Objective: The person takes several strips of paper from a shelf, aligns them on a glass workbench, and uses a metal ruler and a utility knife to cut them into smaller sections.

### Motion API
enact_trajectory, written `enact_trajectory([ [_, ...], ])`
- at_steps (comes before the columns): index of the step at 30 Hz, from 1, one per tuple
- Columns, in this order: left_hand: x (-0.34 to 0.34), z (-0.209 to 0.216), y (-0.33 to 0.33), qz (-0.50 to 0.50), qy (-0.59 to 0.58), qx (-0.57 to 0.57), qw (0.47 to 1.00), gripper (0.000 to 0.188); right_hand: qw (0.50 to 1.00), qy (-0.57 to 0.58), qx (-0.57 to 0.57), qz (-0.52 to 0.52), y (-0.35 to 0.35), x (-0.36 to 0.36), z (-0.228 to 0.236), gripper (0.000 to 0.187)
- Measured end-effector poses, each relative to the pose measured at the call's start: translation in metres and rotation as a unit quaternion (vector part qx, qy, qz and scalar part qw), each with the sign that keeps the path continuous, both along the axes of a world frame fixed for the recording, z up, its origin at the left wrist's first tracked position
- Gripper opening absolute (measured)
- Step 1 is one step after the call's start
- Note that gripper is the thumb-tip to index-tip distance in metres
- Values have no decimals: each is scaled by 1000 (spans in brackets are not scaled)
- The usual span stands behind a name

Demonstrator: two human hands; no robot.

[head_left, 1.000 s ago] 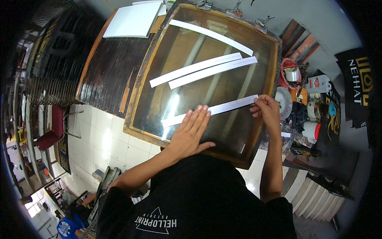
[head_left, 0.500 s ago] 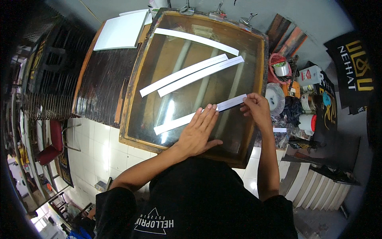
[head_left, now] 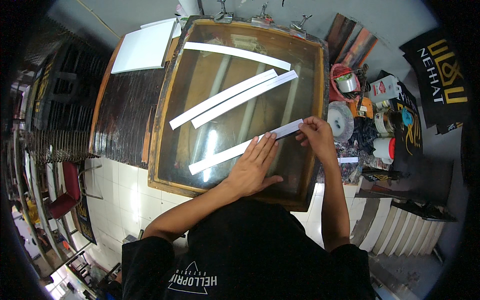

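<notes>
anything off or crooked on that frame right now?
Nothing damaged or spilled. The white strips on the wooden-framed screen all lie diagonal, none square to its edges. The nearest strip is pinned flat by the left hand, while the right hand pinches its end, where a dark underside shows.

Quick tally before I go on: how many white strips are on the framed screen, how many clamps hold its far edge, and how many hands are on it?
White strips: 4, including the one under the hands
Clamps on the far edge: 3
Hands on the screen: 2, left hand and right hand
Total: 9
</notes>
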State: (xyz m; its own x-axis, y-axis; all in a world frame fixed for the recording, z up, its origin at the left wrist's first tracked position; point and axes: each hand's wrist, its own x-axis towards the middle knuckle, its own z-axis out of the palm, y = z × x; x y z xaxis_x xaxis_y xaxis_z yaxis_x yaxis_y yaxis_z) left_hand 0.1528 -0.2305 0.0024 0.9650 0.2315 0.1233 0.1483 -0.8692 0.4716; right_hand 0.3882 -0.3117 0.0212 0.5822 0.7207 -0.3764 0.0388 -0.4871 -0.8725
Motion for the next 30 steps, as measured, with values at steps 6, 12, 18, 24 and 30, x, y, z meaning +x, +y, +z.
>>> enact_trajectory([
  [6,-14,5,4,8,13,-23,1000,89,1000,-12,-9,-2,1,-3,6,15],
  [12,-10,8,7,-4,13,2,1000,86,999,-37,10,-2,-3,-7,3,12],
  [18,-9,9,10,-7,17,3,1000,84,983,-182,-8,-6,-1,-22,25,16],
  [24,-9,10,14,-28,31,31,999,82,975,-213,54,-19,-6,-29,17,16],
  [30,-9,16,21,-20,-7,-11,1000,73,986,-163,17,-32,-6,-25,18,14],
])
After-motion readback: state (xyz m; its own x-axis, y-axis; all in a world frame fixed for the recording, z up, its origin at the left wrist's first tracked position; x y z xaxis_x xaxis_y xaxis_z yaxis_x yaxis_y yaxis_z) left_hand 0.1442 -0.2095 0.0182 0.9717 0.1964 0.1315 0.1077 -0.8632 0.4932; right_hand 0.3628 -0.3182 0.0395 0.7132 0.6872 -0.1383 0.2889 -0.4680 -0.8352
